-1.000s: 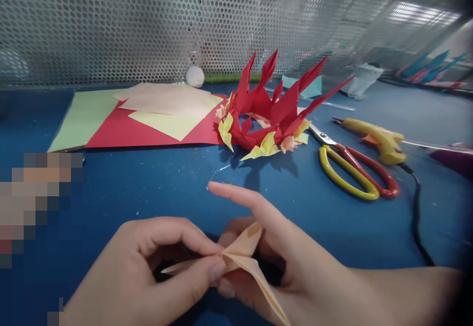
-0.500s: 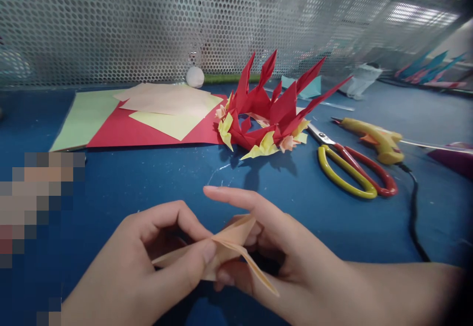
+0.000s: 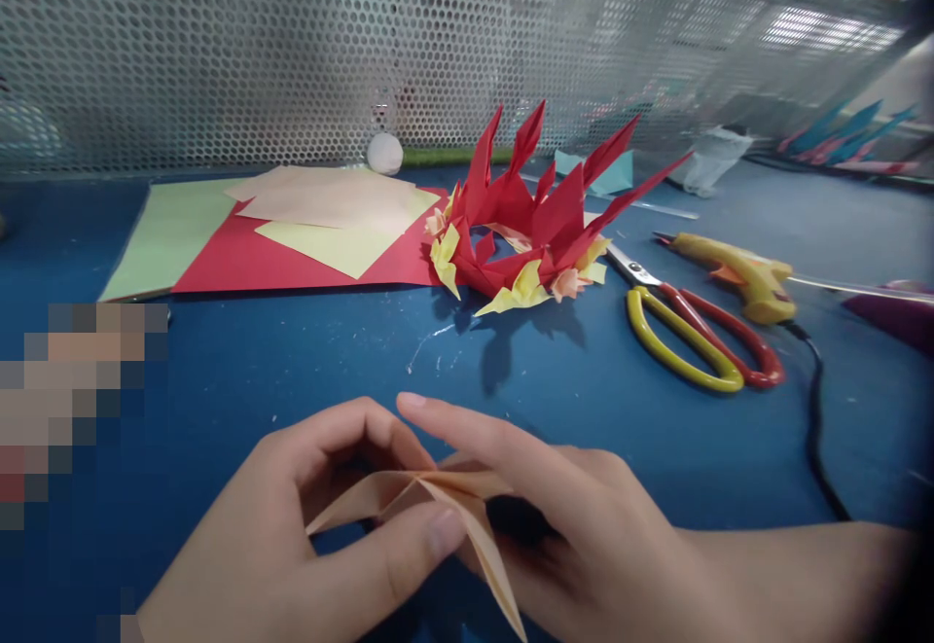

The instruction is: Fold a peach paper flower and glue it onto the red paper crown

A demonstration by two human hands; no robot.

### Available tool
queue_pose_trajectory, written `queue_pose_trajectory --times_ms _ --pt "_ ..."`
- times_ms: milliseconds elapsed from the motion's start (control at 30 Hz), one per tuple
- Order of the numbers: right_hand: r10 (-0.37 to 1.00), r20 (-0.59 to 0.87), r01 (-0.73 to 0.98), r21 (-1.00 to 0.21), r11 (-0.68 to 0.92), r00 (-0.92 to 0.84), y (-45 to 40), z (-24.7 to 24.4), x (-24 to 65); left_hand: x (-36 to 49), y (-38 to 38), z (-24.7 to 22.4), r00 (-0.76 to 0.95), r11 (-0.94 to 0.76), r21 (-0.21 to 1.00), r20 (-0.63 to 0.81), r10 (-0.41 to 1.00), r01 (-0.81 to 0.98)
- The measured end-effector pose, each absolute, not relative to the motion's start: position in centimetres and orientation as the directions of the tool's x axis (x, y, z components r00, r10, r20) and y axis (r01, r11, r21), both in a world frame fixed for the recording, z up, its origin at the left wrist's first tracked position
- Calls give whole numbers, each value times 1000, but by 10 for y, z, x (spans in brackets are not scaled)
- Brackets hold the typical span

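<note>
A piece of folded peach paper (image 3: pixel 372 495) is held between both hands above the blue table, with creased flaps sticking out left and toward me. My left hand (image 3: pixel 313 517) pinches it, the thumb lying over the near flap and the fingers curled behind. My right hand (image 3: pixel 561 517) grips its right side; the index finger stretches out over the paper, and the other fingers are partly hidden. Beyond the hands stands a red folded-paper crown (image 3: pixel 511 205) with tall points and yellow and peach paper flowers round its base.
Red (image 3: pixel 292 268), green (image 3: pixel 175 234) and peach paper sheets (image 3: pixel 328 197) lie at the back left. Scissors (image 3: pixel 686 341) and a yellow glue gun (image 3: pixel 736 268) with a black cord rest at the right. A perforated metal panel (image 3: pixel 255 50) closes off the back. Something pixelated covers the left edge.
The peach paper has turned and spread, its left flap higher and its near flap lower. My left thumb has slid right across it, and my right index finger has dropped slightly.
</note>
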State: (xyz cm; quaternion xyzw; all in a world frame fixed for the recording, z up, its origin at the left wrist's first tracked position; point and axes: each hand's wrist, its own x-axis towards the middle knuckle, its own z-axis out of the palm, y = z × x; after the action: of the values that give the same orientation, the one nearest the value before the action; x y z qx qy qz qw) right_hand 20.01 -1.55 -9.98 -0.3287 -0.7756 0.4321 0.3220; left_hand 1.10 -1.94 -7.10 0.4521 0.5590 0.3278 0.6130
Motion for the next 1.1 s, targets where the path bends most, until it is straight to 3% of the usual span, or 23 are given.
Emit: queue_pose_trajectory --times_ms 233,467,633,767,867,967,1100 --pt "789 218 230 -882 411 -575 -14 -99 199 12 -18 -72 193 353 935 -351 917 20" --pt "772 227 230 -872 433 -594 -15 -97 199 9 -16 -75 140 297 947 -312 940 121" --pt "658 229 212 -828 519 -717 -13 -95 206 4 -11 -82 277 196 980 -199 940 37" --pt "610 156 245 -817 522 -777 -11 -89 212 8 -12 -75 142 360 931 -365 920 60" --pt "604 115 262 -827 498 -788 -10 -85 214 9 -13 -71 159 382 923 -383 910 41" --pt "678 144 234 -870 434 -721 -8 -85 212 6 -13 -72 176 425 902 -431 885 74" --pt "799 149 129 -954 272 -583 -4 -88 206 4 -14 -72 77 461 883 -468 881 90"
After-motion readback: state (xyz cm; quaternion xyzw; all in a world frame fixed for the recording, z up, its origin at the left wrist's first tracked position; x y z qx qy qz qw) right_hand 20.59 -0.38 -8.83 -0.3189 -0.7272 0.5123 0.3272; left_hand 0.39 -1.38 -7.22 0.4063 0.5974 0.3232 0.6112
